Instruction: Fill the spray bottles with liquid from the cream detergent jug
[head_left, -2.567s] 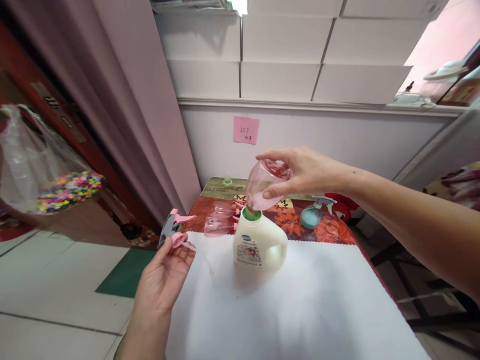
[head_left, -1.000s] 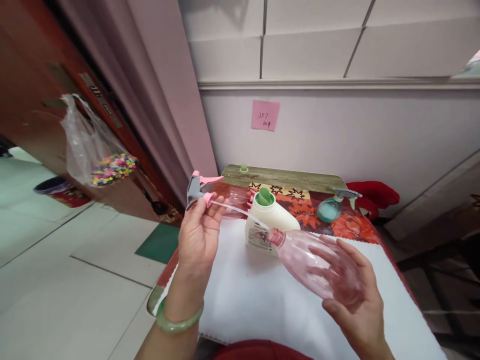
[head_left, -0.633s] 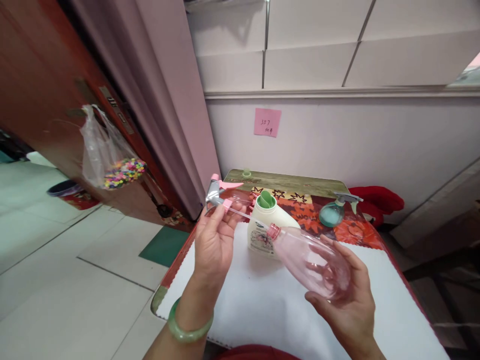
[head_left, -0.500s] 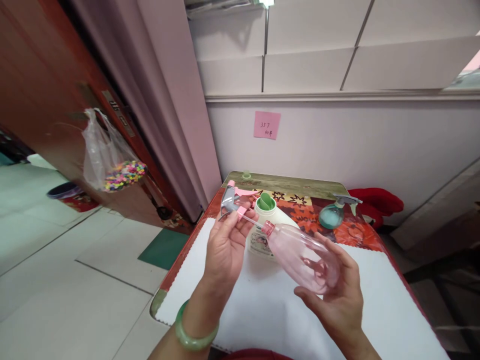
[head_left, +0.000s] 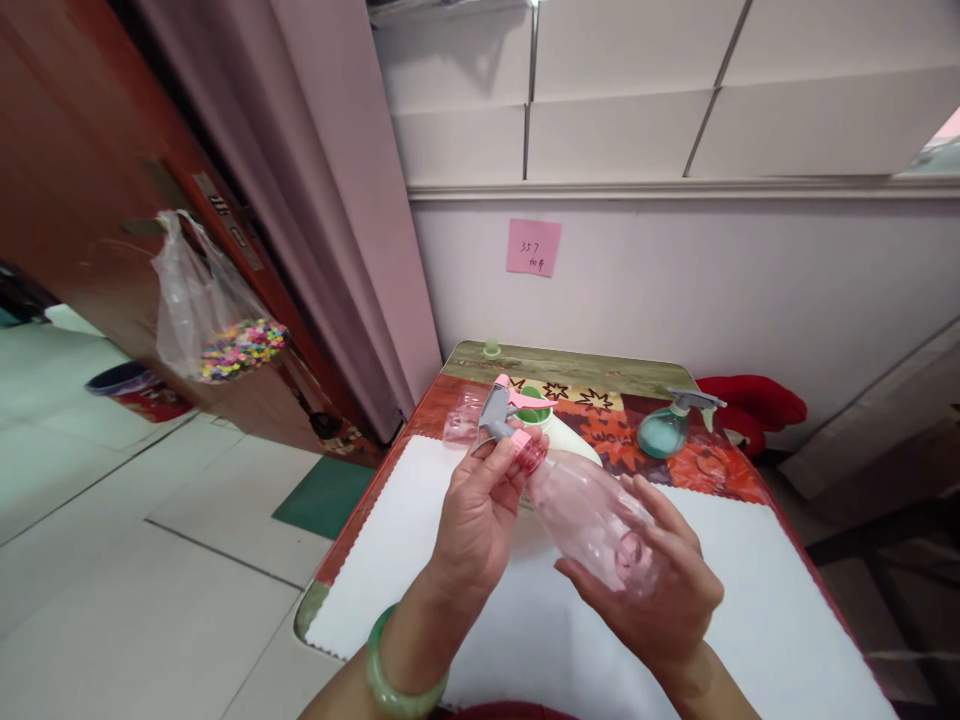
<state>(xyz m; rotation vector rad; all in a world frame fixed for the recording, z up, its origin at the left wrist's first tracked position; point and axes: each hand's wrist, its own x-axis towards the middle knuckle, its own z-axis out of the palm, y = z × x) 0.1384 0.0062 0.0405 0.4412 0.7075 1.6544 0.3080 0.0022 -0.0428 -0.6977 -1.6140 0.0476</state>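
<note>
My left hand, with a green bangle at the wrist, pinches the pink collar of a grey and pink spray trigger head. That collar sits at the threaded neck of a clear pink bottle, which lies tilted across the front of me. Around the bottle's lower body my right hand is wrapped. The bottle looks to have no liquid in it. Behind it stands a white jug with a green opening, partly hidden by the bottle and my left hand.
A second spray bottle with bluish liquid stands at the table's right rear. A small clear cap lies near the back edge. A white mat covers the table front. A bag of colourful bits hangs from the door handle at left.
The trigger head has moved right and down onto the bottle's neck, its tube now inside the bottle. My right hand has shifted slightly left with the bottle.
</note>
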